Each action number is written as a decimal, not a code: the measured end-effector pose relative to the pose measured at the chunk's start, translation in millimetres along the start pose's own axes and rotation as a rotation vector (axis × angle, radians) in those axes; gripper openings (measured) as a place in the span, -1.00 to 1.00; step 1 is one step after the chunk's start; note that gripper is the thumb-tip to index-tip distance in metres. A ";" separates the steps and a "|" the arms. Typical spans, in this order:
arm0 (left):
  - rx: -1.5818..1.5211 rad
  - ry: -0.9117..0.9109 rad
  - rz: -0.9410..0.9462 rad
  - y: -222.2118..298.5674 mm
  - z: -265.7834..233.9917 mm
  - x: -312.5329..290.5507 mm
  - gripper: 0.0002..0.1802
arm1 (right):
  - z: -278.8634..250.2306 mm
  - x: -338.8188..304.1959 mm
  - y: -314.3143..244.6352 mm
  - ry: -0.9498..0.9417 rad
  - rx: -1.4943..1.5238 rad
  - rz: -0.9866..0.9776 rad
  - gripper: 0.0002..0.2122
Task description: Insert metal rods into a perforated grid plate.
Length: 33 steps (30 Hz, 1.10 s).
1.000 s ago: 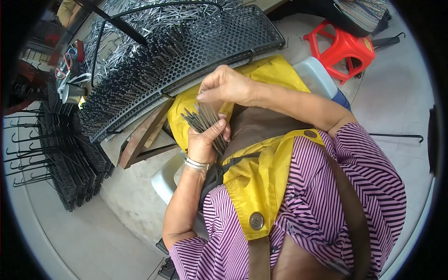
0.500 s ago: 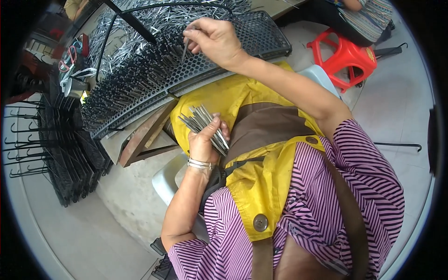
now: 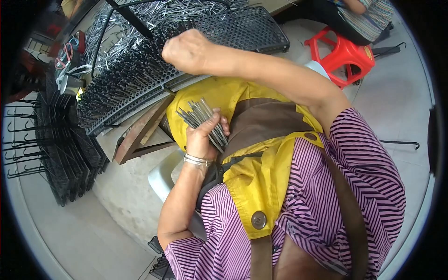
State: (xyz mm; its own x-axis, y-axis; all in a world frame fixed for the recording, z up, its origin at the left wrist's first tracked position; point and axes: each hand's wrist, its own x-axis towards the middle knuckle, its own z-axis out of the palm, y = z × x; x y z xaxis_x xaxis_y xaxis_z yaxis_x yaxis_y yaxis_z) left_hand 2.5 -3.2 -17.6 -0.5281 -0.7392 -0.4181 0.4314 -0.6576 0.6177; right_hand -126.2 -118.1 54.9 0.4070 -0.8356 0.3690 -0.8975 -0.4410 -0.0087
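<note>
My left hand (image 3: 199, 139) is closed around a bundle of thin grey metal rods (image 3: 195, 113), held over my yellow and brown apron, their ends fanning upward. Over the black perforated rack (image 3: 249, 29) my right hand (image 3: 185, 50) is closed, knuckles up. Its fingertips are turned away, so whatever they pinch is hidden. Dark thin rods (image 3: 123, 77) stand densely in the holes across the left and middle of the rack. Bare holes show on its right end.
A pile of loose metal strips (image 3: 112, 39) lies behind the rack. Scissors (image 3: 60, 63) and a metal cup (image 3: 71, 84) are at the left. Stacked black hooked racks (image 3: 70, 154) stand on the floor. A red stool (image 3: 343, 53) and another person (image 3: 364, 21) are at the upper right.
My right hand has moved left and slightly down along the rack, turning so its knuckles face up. The rod seen in its fingers before is now out of sight. My left hand keeps its bundle.
</note>
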 end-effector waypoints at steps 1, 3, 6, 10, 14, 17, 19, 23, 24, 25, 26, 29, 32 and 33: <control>0.011 -0.007 0.008 0.5 1.0 -0.2 -0.76 | 4.9 -2.0 -1.3 -0.052 -0.056 -0.009 -0.92; 0.004 -0.012 -0.001 1.2 1.6 0.9 -0.75 | 6.8 -15.7 2.0 0.028 0.049 0.018 -0.86; 0.010 -0.022 -0.026 1.5 -1.7 1.3 -0.76 | -0.2 -50.2 0.5 -0.018 0.400 0.157 -0.75; 0.062 -0.115 0.016 -0.8 -3.0 2.1 -0.78 | 1.7 -98.7 -15.3 -0.438 1.369 0.478 -0.86; 0.119 -0.116 -0.028 5.7 5.0 -3.1 -0.78 | 0.4 -115.2 -22.5 -0.385 1.689 0.722 -0.95; 0.098 -0.074 -0.018 6.9 10.5 -4.8 -0.78 | 2.7 -119.8 -18.7 -0.350 1.656 0.715 -0.92; 0.070 -0.052 -0.034 5.3 10.2 -3.2 -0.78 | 6.9 -124.2 -16.1 -0.291 1.629 0.716 -0.93; -0.005 0.071 -0.021 -2.6 -2.6 0.9 -0.78 | 8.2 -129.4 -4.3 -0.150 1.615 0.757 -0.94; -0.006 0.037 -0.025 -1.1 -4.4 1.2 -0.79 | 3.6 -128.2 0.8 -0.166 1.673 0.774 -0.93; -0.009 0.036 -0.020 -0.4 -4.3 1.0 -0.79 | 0.1 -123.6 5.4 -0.169 1.670 0.769 -0.93; -0.034 0.057 -0.044 0.3 -3.4 0.6 -0.79 | -3.1 -118.4 10.8 -0.083 1.731 0.788 -0.91; -0.076 0.077 -0.074 -0.5 -4.8 1.3 -0.82 | -18.1 -96.4 35.2 0.096 1.966 0.770 -0.89; -0.093 0.061 -0.075 -1.8 -7.6 3.0 -0.84 | -15.2 -69.1 58.8 0.155 2.204 0.621 -0.89; -0.108 0.054 -0.080 -2.6 -8.7 4.0 -0.84 | -3.3 -59.7 61.0 0.312 1.944 0.713 -0.90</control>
State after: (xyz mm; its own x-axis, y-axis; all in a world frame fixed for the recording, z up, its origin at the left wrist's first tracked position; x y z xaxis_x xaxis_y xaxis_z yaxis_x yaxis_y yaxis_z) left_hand 5.6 -5.7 -26.8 -0.5250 -0.6886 -0.5002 0.4673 -0.7244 0.5067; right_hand -205.8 -94.0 35.5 -0.0693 -0.9971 -0.0321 0.5323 -0.0097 -0.8465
